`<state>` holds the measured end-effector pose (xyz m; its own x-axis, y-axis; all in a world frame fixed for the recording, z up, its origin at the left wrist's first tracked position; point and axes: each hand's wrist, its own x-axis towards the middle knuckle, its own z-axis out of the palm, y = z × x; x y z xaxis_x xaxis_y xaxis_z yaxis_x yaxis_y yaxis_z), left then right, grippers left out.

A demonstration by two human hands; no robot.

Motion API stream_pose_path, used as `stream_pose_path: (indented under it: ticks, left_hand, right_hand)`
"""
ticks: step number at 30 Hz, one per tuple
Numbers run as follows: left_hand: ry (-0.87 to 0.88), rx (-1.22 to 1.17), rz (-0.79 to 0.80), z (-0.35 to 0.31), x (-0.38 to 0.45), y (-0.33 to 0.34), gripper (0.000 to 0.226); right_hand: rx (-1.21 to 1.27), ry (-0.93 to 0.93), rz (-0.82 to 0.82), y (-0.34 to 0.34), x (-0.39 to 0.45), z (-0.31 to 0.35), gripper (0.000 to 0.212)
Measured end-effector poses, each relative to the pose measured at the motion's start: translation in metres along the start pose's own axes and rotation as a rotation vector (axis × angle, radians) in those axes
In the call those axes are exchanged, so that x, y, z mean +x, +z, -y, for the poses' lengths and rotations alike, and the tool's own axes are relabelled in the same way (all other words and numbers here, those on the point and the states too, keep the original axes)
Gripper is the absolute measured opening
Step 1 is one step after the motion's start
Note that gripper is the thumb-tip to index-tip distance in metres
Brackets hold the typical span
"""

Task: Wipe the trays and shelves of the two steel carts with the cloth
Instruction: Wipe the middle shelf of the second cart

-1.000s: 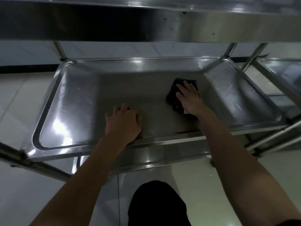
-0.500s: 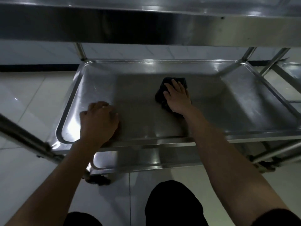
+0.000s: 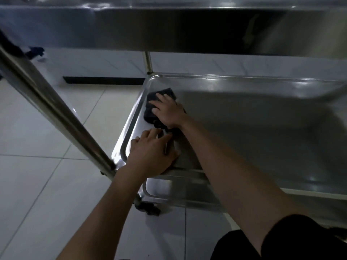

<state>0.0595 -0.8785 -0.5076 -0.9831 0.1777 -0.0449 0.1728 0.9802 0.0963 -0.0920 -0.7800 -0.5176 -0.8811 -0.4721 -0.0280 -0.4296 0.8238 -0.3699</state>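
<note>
The right hand [image 3: 169,111] presses flat-fingered on the dark cloth [image 3: 155,104] in the middle tray's [image 3: 244,128] left corner; the left hand [image 3: 152,154] rests open nearby. The cloth looks soft, light, best gripped bunched.

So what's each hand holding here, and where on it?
Neither closes a grip. The right hand presses flat on top of the dark cloth; the left hand rests on the tray's near rim.
</note>
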Motion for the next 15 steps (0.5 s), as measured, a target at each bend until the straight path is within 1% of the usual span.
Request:
stream_pose_path:
  ticks: [5,7,10,13,15]
  left_hand:
    - [0.0,-0.011,0.018,0.001,0.002,-0.001,0.067]
    - [0.004,-0.02,0.031,0.001,0.003,-0.003,0.065]
    - [0.007,-0.029,0.041,0.0,0.004,-0.005,0.062]
    - [0.001,-0.043,0.051,0.0,0.006,-0.007,0.06]
    - [0.0,-0.057,0.069,-0.001,0.007,-0.008,0.06]
  right_hand:
    - [-0.023,-0.027,-0.039,0.0,-0.004,-0.003,0.047]
    - [-0.01,0.024,-0.049,-0.004,-0.012,-0.013,0.048]
    - [0.014,0.151,-0.02,-0.011,-0.037,-0.036,0.049]
    - [-0.011,0.228,-0.002,-0.022,-0.077,-0.063,0.05]
    - [0.019,0.27,-0.009,-0.027,-0.11,-0.075,0.049]
